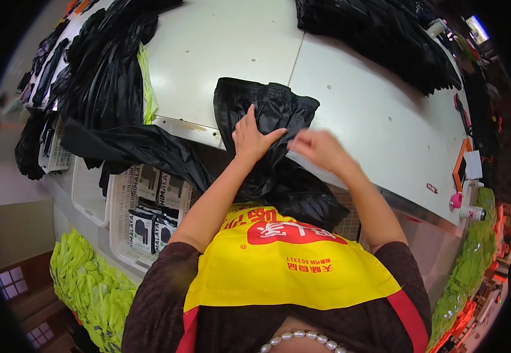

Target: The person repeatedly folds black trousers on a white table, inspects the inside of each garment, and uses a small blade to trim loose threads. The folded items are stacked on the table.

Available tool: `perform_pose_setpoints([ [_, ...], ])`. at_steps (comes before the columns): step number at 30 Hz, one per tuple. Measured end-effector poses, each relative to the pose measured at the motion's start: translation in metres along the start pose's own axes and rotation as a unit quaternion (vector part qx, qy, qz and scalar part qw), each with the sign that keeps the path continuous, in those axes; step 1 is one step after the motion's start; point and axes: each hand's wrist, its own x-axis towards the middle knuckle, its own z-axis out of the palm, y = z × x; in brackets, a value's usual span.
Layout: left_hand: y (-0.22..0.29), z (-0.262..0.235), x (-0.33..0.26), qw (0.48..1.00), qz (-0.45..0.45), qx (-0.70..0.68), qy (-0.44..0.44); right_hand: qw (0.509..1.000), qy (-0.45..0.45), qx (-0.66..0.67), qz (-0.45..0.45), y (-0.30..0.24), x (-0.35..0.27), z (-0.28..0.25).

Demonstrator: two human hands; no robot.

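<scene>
Over the near edge of the white table [361, 126], right in front of my chest, lies a black garment [294, 110], its gathered waistband flat on the tabletop at the far end and its lower part dropping off the edge toward my yellow apron [291, 285]. My left hand [253, 135] is open on it, palm down, fingers pointing away from me and thumb stretched out to the right, pressing the shiny cloth. My right hand [321, 150] is just beside the garment's right side, fingers curled in, but it's so blurred that I can't tell whether it has hold of any cloth. On my left, a big heap of black clothing [108, 56] spills over the table edge, with a strip of lime-green fabric [146, 88] along its right side. Another black stack [373, 41] lies at the far right of the table. Below the edge, to the left of my forearm, a white plastic basket [114, 226] holds flat packets [142, 230] in black and white. Lime-green cloth [89, 285] is bunched lower down on my left.
</scene>
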Motion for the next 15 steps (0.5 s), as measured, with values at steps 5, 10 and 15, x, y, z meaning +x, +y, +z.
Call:
perform_pose_setpoints([
  [5,0.009,0.004,-0.004,1.0,0.027,0.002,0.003,0.961,0.247,-0.069,-0.102,0.047,0.072,-0.034],
  [10,0.014,0.009,-0.011,0.999,0.052,0.01,0.006,0.998,0.016,0.013,-0.059,0.067,0.117,-0.052],
  [15,0.021,0.016,-0.01,0.997,0.079,0.004,0.017,0.991,-0.05,-0.099,-0.07,0.074,0.112,-0.06],
])
